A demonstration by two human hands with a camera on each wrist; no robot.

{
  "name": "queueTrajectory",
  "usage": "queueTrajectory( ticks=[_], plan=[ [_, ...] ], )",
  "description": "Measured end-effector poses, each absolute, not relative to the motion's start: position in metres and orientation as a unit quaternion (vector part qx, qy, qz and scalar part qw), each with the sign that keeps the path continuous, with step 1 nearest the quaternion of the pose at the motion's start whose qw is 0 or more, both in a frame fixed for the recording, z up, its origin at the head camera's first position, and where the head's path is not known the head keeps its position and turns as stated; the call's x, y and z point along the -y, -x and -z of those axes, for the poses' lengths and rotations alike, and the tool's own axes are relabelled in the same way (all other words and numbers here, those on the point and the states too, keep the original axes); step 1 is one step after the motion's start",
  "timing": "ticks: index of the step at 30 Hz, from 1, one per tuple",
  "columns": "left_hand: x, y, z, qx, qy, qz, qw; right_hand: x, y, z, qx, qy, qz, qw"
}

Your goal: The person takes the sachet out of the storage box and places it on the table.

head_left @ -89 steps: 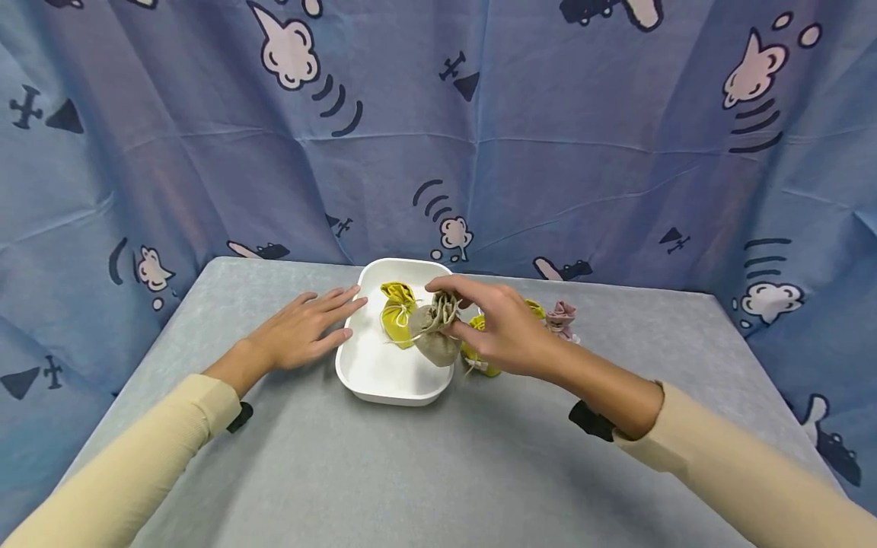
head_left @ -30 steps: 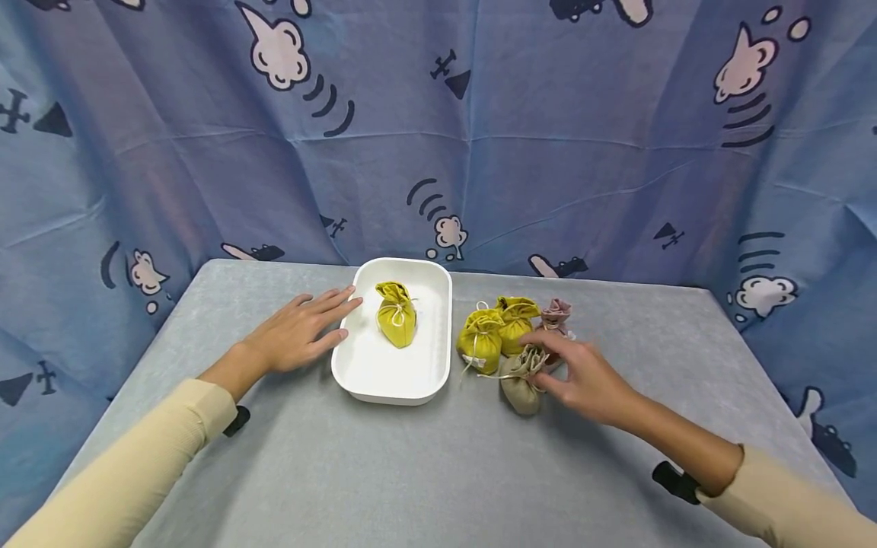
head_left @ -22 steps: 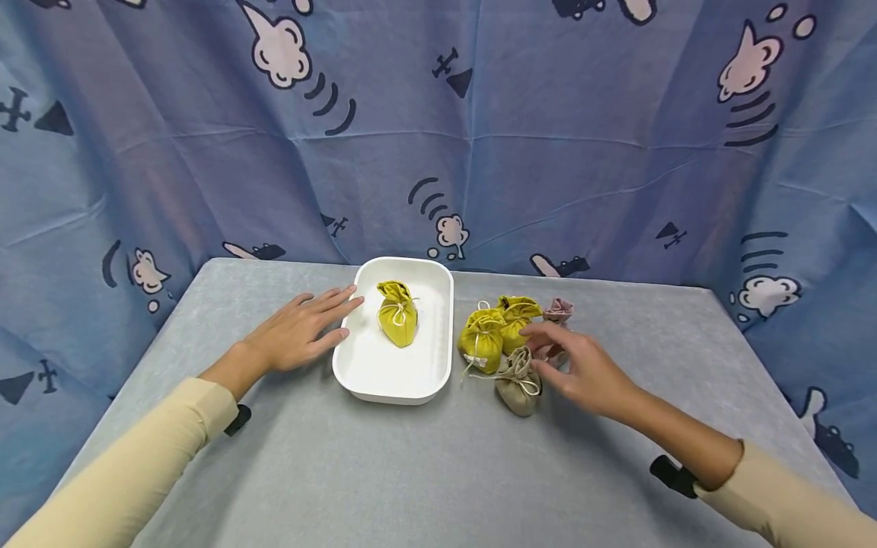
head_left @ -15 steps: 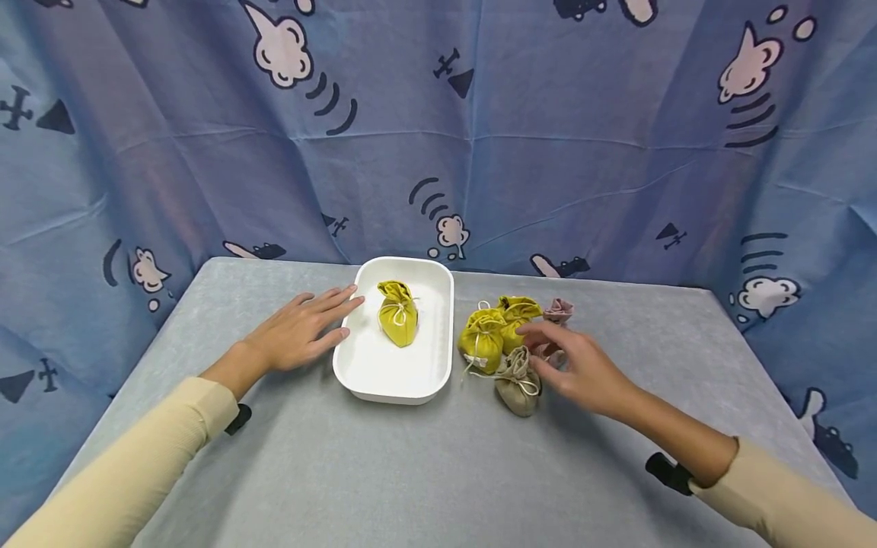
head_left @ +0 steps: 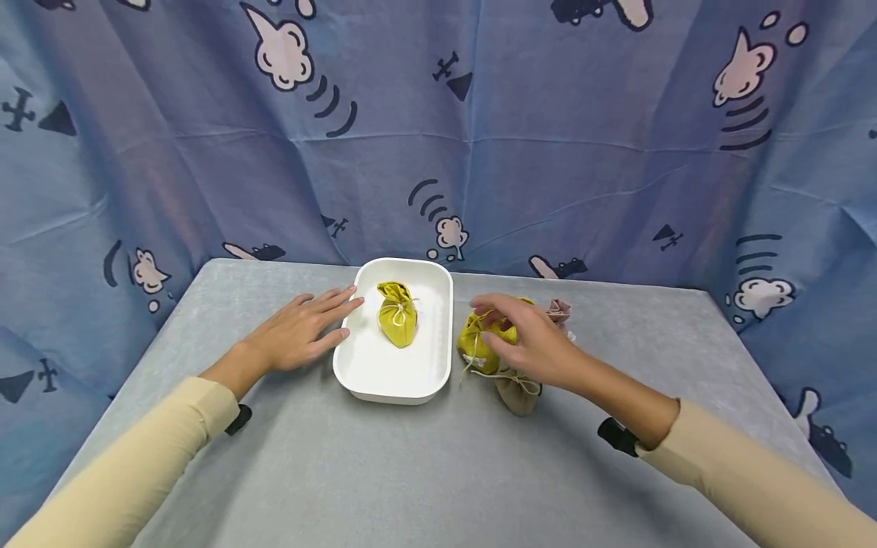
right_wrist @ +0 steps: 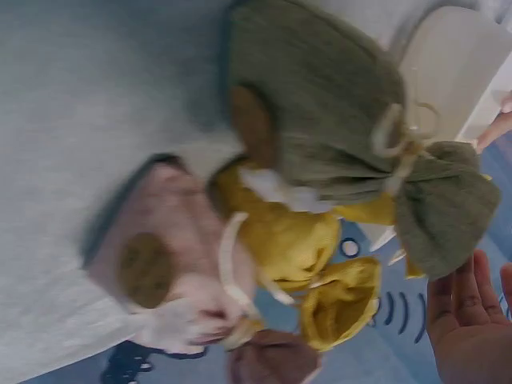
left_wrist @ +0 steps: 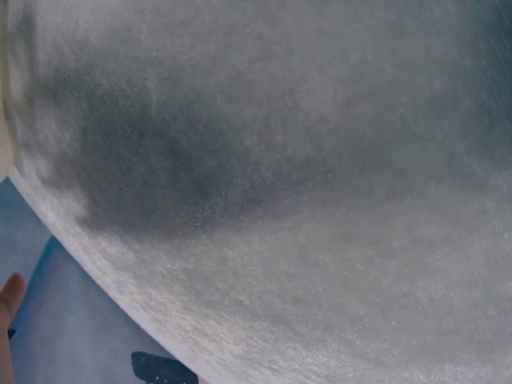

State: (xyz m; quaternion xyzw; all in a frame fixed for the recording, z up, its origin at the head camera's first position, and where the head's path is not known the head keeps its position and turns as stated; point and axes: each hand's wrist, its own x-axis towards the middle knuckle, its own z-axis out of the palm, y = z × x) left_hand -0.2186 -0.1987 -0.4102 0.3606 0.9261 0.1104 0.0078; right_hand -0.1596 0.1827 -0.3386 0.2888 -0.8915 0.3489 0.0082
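Note:
My left hand (head_left: 301, 331) rests with straight fingers at the left rim of a white tray (head_left: 393, 380). Inside the tray lies a yellow-green drawstring pouch (head_left: 397, 323) tied with white cord. To the tray's right, my right hand (head_left: 527, 342) hovers over a cluster of pouches, thumb and fingers apart around the neck of the nearest yellow pouch (head_left: 477, 350). A grey-green pouch (head_left: 518, 396) sits just below the hand, partly covered by it. Behind it are a second yellow pouch (right_wrist: 344, 300), mostly hidden in the head view, and a pink pouch (head_left: 559, 310).
A grey cloth-covered table (head_left: 384, 472) extends around the tray and pouches. A blue patterned curtain (head_left: 411, 152) hangs behind its far edge. The left wrist view shows mostly tabletop.
The right hand set the grey-green pouch down beside the others, let go of it, and moved left to the front yellow pouch. The left hand stayed at the tray.

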Motion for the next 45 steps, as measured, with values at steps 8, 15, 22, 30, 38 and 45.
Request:
queueTrajectory(
  ticks=[8,15,22,30,38,45],
  plan=[
    [0.198,0.219,0.41,-0.926,-0.36,-0.109,0.005,-0.159,0.168,0.327,0.9,-0.283,-0.332,-0.007],
    [0.199,0.219,0.411,-0.926,-0.361,-0.108,0.004,-0.139,0.182,0.32,0.912,-0.266,-0.31,-0.028],
    [0.2,0.219,0.412,-0.925,-0.361,-0.119,0.005,-0.125,0.192,0.314,0.904,-0.261,-0.335,-0.051],
    [0.199,0.22,0.415,-0.927,-0.357,-0.118,0.008,-0.108,0.201,0.31,0.888,-0.264,-0.371,-0.068],
    [0.198,0.219,0.412,-0.93,-0.349,-0.114,0.019,-0.091,0.208,0.31,0.887,-0.265,-0.369,-0.082],
    [0.197,0.219,0.411,-0.93,-0.35,-0.113,0.018,-0.081,0.213,0.309,0.893,-0.256,-0.358,-0.096]
  ],
)
